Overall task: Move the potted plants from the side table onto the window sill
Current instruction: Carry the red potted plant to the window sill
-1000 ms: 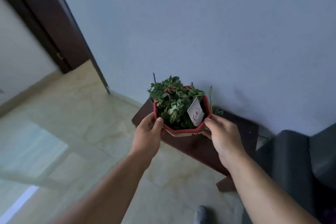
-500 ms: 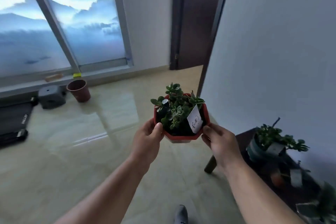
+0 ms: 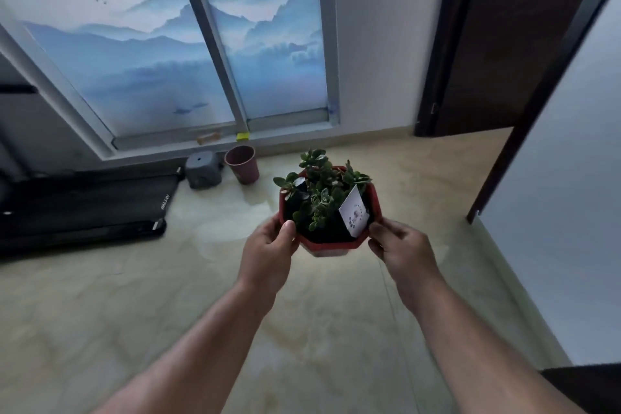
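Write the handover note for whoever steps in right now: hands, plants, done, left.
Left hand: gripping the red pot's left rim.
Right hand: gripping its right rim.
The potted plant is held upright over the floor, facing the window sill.
Done: pot carried off the side table.
Left: set it on the sill; no other plants or the table are in view.

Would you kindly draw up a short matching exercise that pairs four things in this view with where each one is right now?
Things:
1. red pot
2. brown empty pot
3. yellow item
4. white tag

Places:
A. on the window sill
B. stuck in the soil among the leaves
C. held in the air between left hand and right hand
D. standing on the floor below the sill

Pairs: 1-C, 2-D, 3-A, 4-B
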